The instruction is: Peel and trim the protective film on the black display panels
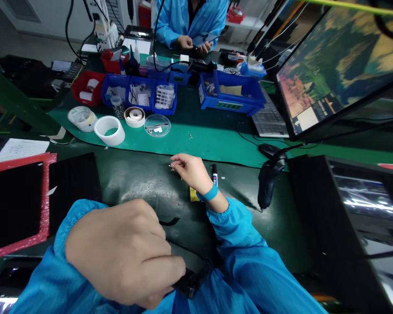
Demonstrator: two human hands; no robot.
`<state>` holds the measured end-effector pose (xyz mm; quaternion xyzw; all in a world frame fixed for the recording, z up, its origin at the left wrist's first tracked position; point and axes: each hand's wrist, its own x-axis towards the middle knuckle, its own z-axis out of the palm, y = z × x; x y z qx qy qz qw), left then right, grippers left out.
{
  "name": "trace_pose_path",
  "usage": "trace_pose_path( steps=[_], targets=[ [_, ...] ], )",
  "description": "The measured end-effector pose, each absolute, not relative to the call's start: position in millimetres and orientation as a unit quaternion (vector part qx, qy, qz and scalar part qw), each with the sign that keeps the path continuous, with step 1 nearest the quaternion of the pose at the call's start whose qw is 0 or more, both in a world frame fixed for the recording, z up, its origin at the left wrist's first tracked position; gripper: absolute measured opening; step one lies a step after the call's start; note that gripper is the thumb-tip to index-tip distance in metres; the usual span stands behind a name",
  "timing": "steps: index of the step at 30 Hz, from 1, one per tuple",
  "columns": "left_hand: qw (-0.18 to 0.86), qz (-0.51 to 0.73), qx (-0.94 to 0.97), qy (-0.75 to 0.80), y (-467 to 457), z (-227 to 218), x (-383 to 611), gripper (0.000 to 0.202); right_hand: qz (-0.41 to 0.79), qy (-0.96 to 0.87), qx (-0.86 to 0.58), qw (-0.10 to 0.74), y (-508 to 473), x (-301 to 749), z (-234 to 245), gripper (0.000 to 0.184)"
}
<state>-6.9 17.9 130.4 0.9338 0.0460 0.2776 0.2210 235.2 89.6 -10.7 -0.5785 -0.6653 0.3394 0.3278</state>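
Glossy plastic bins (210,103) are seen on the smooth mat (212,147); kinda shiny, wrinkly cloth sleeves (260,257) are spotted in front of it.

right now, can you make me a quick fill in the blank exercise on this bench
The right hand is ____ from the camera than the left hand.
The band on the right wrist is ____.
The marker has a ____ cap.
The clear round dish lies on a ____ mat.

Missing words: farther; blue; black; green.

right sleeve (239,222): blue | wristband (211,192): teal | mat (216,144): green | device (191,258): black
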Motion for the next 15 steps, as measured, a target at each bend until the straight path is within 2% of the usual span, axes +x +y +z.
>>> trace_pose_path(
  steps=[3,8,12,15],
  targets=[
    [0.222,0.279,0.933,0.047,18.5,130.7,-6.5,0.015,0.312,-0.665,-0.593,0.329,90.2,236.0,-9.8,0.019],
    [0.222,0.281,0.933,0.040,18.6,130.8,-6.9,0.017,0.288,-0.665,-0.600,0.337,88.7,235.0,-1.5,0.004],
    [0.233,0.257,0.937,0.048,19.5,130.7,-6.2,0.021,0.273,-0.670,-0.597,0.347,83.4,234.5,9.6,0.022],
    [0.242,0.265,0.933,0.023,22.3,129.6,-3.7,0.035,0.260,-0.680,-0.592,0.346,77.9,234.7,18.4,0.039]
  ],
)
